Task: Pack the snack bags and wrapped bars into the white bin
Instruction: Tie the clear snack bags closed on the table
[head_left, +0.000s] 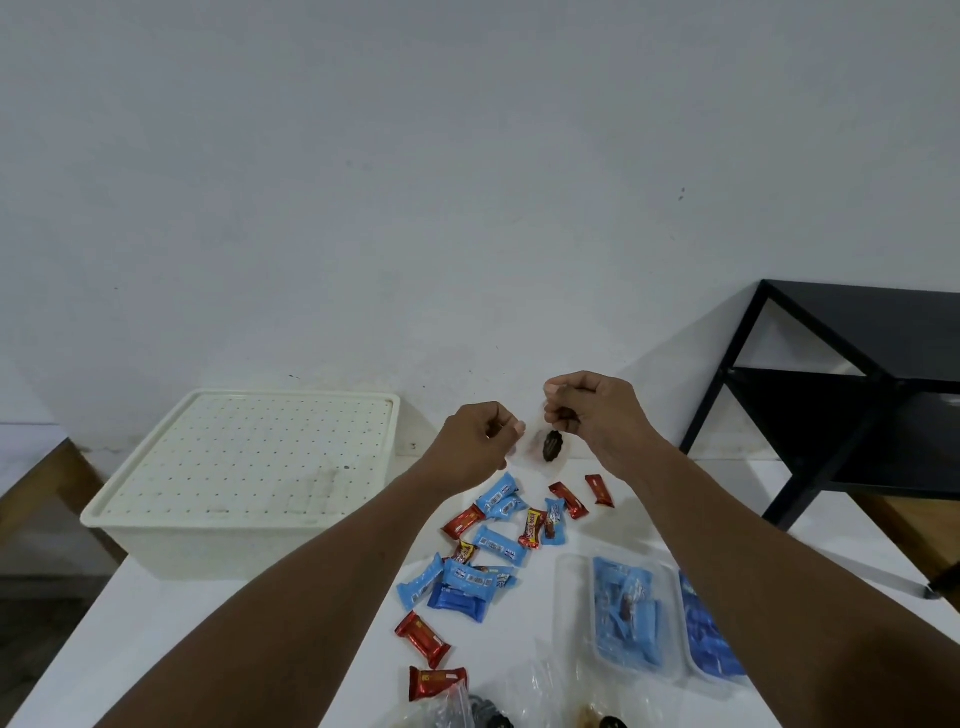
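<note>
Two bare forearms reach out over a white worktop, where the left hand and the right hand hold a small clear bag up between them, above the far edge of the surface and close to the pale wall. The left fingers are curled and pinch one edge of the bag, while the right hand's curled fingers grasp its top on the other side. A dark piece shows inside the bag; what it is cannot be told. To the left, the white bin stands on the worktop against the wall with its perforated lid on, well apart from the hands. Below the hands, blue wrapped bars and red wrapped bars lie scattered on the worktop, some overlapping. On the right, partly hidden by the right forearm, a clear tub holds more blue wrappers, and a second tub beside it shows blue contents too. Crumpled clear bags lie at the near edge of the picture. A black shelf unit stands beyond the worktop's right end.
</note>
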